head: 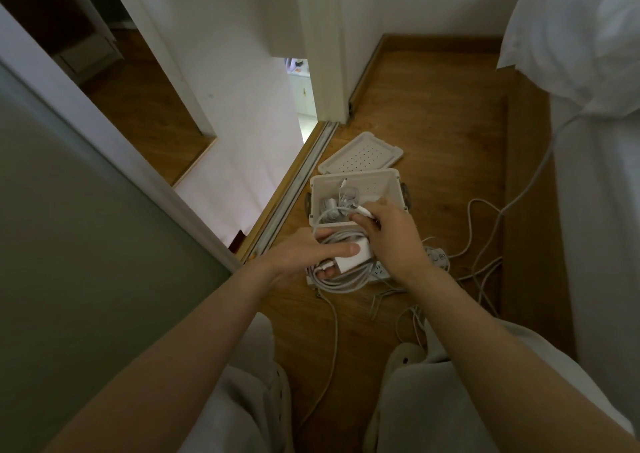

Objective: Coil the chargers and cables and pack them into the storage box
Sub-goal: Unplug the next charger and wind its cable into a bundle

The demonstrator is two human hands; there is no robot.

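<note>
Two hands over the box (388,179) | left hand (304,255) clamps charger (353,257) and coil (341,279), thumb pressed on top | right hand (391,231) pinches plug end (363,210) | tip: tuck the end under a loop, lower flat into box.

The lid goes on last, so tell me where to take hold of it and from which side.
Grip the lid by its near long edge, coming from above on the storage box side. It lies flat on the floor behind the box, its raised rim offering a lip for the fingers.
</note>
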